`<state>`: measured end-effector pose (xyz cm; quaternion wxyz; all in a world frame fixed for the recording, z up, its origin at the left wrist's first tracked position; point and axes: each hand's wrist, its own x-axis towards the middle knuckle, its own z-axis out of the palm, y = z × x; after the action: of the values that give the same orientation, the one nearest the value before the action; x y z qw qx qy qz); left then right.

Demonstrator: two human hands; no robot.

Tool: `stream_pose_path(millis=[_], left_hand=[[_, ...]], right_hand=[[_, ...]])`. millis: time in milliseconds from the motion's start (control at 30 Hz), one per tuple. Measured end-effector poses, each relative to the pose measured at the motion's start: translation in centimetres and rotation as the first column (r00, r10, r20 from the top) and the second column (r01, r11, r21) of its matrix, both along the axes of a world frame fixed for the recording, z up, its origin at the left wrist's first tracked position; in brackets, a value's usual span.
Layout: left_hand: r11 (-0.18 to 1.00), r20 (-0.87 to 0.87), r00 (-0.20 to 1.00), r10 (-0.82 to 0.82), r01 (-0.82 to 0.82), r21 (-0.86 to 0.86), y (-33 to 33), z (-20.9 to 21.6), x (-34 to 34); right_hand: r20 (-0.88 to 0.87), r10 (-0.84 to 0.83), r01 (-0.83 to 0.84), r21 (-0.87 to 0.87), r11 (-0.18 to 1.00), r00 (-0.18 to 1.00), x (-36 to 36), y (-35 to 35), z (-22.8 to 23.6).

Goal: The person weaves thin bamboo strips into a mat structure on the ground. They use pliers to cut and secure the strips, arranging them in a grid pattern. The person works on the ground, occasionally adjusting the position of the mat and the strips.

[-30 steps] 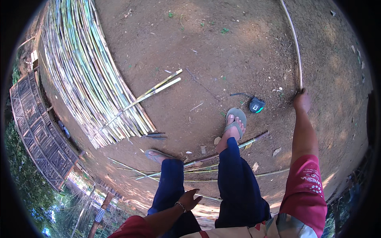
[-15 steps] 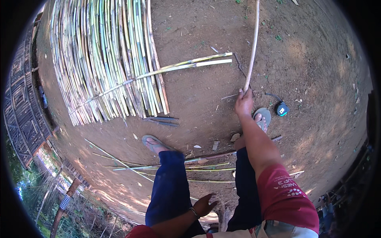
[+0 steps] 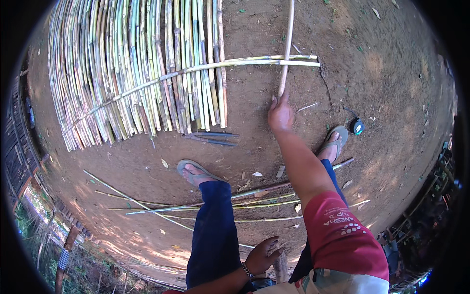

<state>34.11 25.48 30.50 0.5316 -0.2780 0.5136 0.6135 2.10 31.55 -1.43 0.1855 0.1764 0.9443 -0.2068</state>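
Note:
My right hand point(image 3: 281, 115) is closed around the lower end of a pale cane pole point(image 3: 288, 36), which points away from me. The pole overlaps the far right ends of two crosswise canes point(image 3: 252, 61); whether it touches them I cannot tell. These crosswise canes run left over a broad row of canes point(image 3: 129, 54) lying side by side on the ground. My left hand point(image 3: 262, 257), with a bracelet at its wrist, hangs low near my legs. Its fingers are apart and nothing is in them.
Long-handled dark pincers point(image 3: 213, 139) lie by the near edge of the row. A black tape measure point(image 3: 358, 127) sits beside my right sandal point(image 3: 335, 142). Several loose canes point(image 3: 169, 209) cross the soil around my legs. A woven dark structure point(image 3: 19, 142) stands at the far left.
My right hand has carried the pole leftward, so it now overlaps the ends of the crosswise canes. The view has shifted, and my left hand stays low with its fingers apart.

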Motion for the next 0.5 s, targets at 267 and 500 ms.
stream_pose_path(millis=[267, 500], left_hand=[[0.997, -0.130, 0.989, 0.071, -0.066, 0.040, -2.6, 0.2, 0.5], [0.987, -0.177, 0.972, 0.153, -0.141, 0.079, -3.0, 0.3, 0.6]], right_hand=[[0.077, 0.092, -0.081, -0.128, 0.988, 0.993, 2.0, -12.0, 0.7], [0.045, 0.145, -0.135, -0.174, 0.975, 0.988, 2.8, -13.5, 1.7]])
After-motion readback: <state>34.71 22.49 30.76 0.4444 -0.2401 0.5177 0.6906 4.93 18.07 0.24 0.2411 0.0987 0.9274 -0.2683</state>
